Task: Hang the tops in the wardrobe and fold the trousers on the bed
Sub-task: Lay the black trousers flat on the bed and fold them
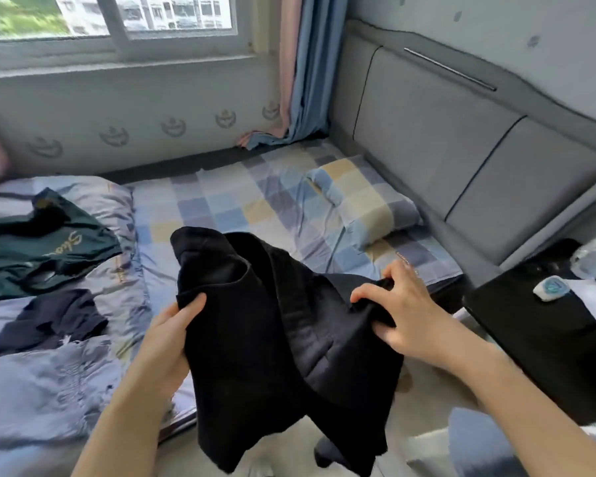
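A black garment [272, 332] hangs in front of me above the near edge of the bed [227, 204]; I cannot tell whether it is a top or trousers. My left hand [172, 335] grips its left edge, thumb on top of the cloth. Over on the right, my right hand [406, 311] pinches a bunched fold of it. On the grey quilt at the left lie a dark green top [38, 246] with gold lettering and a dark navy garment [52, 318]. The wardrobe is not in view.
A checked pillow [369, 197] lies by the grey padded headboard [461, 149]. A black bedside table [544, 325] at the right carries a small white and blue object [551, 287]. The window and a pink and blue curtain [300, 74] stand behind the bed.
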A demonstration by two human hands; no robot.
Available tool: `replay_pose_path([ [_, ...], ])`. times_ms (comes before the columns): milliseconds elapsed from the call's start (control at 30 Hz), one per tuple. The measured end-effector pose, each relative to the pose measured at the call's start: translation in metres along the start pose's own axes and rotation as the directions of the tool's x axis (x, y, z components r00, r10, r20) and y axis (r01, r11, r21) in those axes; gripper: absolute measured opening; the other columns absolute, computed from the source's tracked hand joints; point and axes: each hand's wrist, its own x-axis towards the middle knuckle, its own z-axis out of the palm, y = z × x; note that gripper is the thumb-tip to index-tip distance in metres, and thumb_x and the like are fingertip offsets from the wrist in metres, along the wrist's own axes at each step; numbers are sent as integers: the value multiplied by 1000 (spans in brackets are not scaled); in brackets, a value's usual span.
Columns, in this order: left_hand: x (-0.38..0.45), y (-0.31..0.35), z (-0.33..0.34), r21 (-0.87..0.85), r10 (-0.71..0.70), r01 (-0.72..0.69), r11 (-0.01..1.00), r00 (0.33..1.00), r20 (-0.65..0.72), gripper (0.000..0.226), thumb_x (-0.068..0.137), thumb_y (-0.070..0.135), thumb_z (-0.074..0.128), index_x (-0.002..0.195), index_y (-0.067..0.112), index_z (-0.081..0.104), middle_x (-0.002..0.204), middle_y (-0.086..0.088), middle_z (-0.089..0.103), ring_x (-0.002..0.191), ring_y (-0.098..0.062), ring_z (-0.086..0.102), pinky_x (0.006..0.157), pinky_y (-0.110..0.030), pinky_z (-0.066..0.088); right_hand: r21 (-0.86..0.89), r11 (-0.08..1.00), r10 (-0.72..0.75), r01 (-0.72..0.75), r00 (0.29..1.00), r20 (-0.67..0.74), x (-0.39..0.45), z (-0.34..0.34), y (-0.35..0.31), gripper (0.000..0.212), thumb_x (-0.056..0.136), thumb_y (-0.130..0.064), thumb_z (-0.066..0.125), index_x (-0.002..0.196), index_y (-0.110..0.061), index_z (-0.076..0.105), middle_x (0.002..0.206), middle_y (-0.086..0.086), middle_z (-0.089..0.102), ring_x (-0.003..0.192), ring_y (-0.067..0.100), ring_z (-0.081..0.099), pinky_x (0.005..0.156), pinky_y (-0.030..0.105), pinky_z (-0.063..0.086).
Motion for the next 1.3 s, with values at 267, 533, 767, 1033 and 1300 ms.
replay_pose_path([
  [267, 35, 20, -66, 95, 108, -83, 992, 948, -298, 43, 59, 36, 84, 96, 15, 75, 97, -6, 77, 88, -23, 74, 78, -38, 53, 924, 381, 344, -43, 934, -98, 123, 6, -32, 20, 98, -29, 53, 94, -25, 72, 93, -5, 74, 91, 9, 67, 80, 28, 51],
  [533, 80, 62, -88, 53, 325, -360, 932, 758, -566, 5, 82, 23, 75, 85, 25, 79, 88, 0, 77, 78, -15, 74, 58, -25, 58, 990, 141, 392, 1, 918, -57, 231, -21, 7, 16, 90, -32, 63, 97, -26, 76, 102, 1, 75, 96, 15, 71, 76, 27, 57],
  [767, 127, 94, -80, 159, 446, -471, 867, 595, -669, 16, 89, 19, 67, 90, 31, 78, 85, 12, 76, 73, -2, 71, 59, -14, 54, 935, 256, 425, -246, 897, 120, 305, -27, 100, 20, 87, -18, 59, 76, -20, 76, 74, -1, 75, 67, 12, 72, 54, 21, 51],
  [1033, 202, 95, -45, 206, 382, -324, 923, 732, -564, 14, 78, 24, 76, 92, 21, 78, 97, -5, 76, 84, -17, 73, 66, -21, 57, 822, 208, 50, -530, 845, 532, 362, -26, 129, 25, 72, -30, 64, 86, -11, 72, 78, 4, 70, 68, 20, 69, 55, 28, 49],
  [1300, 234, 157, -47, 161, 396, -393, 905, 643, -656, 11, 90, 21, 67, 94, 15, 76, 82, 1, 77, 67, -10, 71, 61, -24, 59, 880, 140, 14, -454, 890, 456, 407, -44, 134, 30, 78, -47, 65, 96, -25, 76, 105, 4, 74, 96, 21, 71, 64, 25, 57],
])
